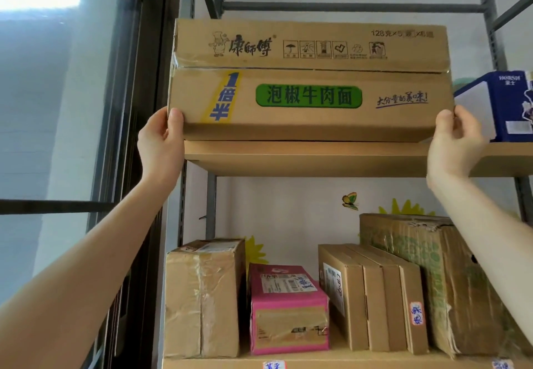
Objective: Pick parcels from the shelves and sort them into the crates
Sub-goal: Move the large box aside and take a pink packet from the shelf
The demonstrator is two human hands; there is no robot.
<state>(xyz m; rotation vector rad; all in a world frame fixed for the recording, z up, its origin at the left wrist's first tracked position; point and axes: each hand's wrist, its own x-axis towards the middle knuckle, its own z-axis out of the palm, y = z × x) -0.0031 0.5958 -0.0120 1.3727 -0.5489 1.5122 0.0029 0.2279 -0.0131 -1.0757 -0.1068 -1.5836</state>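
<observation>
**Both hands on the big carton, upper shelf**

A grey metal rack fills the centre and right of the frame. Its largest load, a wide brown noodle carton with a green label, sits on the upper shelf across the middle. On the lower shelf, from right to left, stand a worn green-printed carton, a row of flat cartons, a pink parcel and a taped brown box. A blue box stands just beside the noodle carton at the right edge. The left hand grips the carton's lower left corner, thumb on the front face; the right hand grips its lower right corner likewise. A butterfly sticker marks the wall below.
</observation>
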